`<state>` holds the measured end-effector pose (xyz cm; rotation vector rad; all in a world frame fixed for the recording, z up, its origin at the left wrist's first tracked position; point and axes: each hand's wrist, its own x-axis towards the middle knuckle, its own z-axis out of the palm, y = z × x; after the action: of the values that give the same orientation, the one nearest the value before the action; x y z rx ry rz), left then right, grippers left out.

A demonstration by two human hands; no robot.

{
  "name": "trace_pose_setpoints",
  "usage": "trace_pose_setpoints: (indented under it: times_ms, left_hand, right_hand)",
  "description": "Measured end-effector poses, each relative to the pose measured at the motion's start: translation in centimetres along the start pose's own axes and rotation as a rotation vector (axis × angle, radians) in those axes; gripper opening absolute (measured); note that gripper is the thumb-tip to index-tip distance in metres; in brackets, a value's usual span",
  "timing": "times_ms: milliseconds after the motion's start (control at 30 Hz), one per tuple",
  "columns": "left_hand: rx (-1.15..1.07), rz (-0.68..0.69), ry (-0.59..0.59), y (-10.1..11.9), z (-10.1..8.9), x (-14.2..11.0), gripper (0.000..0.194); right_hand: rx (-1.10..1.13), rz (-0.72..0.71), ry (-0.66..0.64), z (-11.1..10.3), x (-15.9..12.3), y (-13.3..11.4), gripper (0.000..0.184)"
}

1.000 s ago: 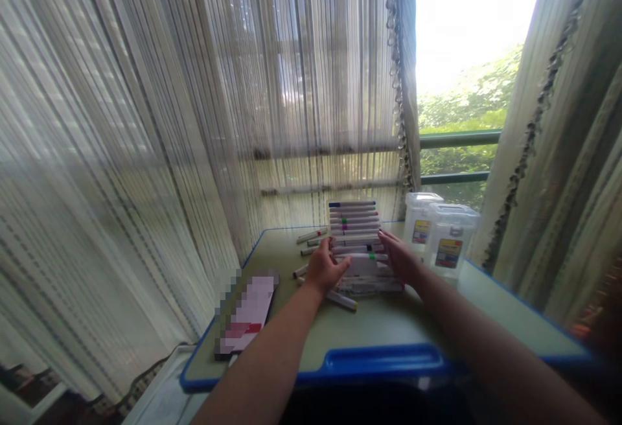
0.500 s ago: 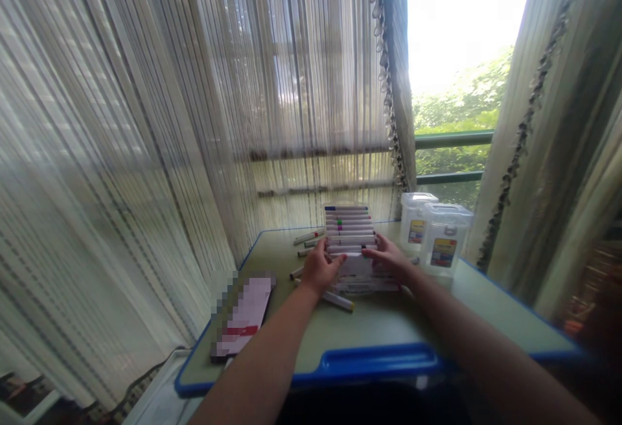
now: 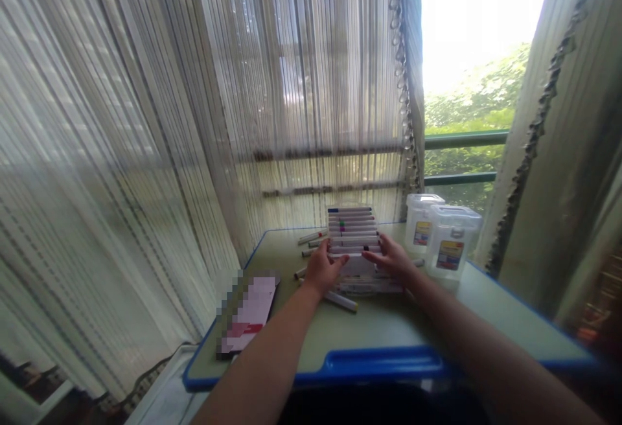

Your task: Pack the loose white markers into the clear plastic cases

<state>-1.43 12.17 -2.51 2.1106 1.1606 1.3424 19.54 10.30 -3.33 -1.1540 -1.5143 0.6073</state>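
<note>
A stack of white marker pens (image 3: 354, 226) with coloured bands lies in rows between my hands, seemingly in a clear holder whose edges are hard to make out. My left hand (image 3: 324, 269) grips its left side, thumb across the near face. On the right side, my right hand (image 3: 389, 256) closes the same way, its thumb near a dark-capped pen. Below the hands, more pens (image 3: 372, 286) lie across the table in what looks like clear plastic. A loose yellow-ended marker (image 3: 343, 300) rests just in front of my left wrist.
Several loose markers (image 3: 311, 238) lie left of the stack. Two clear plastic boxes with labels (image 3: 451, 240) stand at the right. A partly blurred flat phone-like object (image 3: 253, 311) is on the left of the blue-edged table (image 3: 389, 331). Sheer curtains (image 3: 311, 88) hang behind.
My right hand has shifted inward and brought its thumb onto the near face of the stack. My left hand stays at the left side. The view has swayed slightly.
</note>
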Motion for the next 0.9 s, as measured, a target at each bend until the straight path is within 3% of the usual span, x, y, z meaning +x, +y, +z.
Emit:
trace_pose_setpoints:
  times_ms: [433,600,700,900]
  left_hand:
    - [-0.008,0.038,-0.024,-0.1,-0.2,0.0,0.047]
    - [0.012,0.017,0.018,0.3,-0.1,0.1,0.044]
    - [-0.012,0.016,0.021,0.3,-0.1,0.1,0.041]
    - [-0.069,-0.007,0.065,-0.2,0.2,0.4,0.045]
  right_hand:
    - [-0.124,-0.072,0.059,-0.3,-0.3,-0.5,0.054]
    - [-0.202,-0.171,0.034,-0.9,-0.9,-1.2,0.06]
    - [-0.26,-0.154,0.036,-0.9,-0.6,-1.6,0.07]
    - [-0.119,-0.056,-0.072,-0.9,0.7,-2.0,0.063]
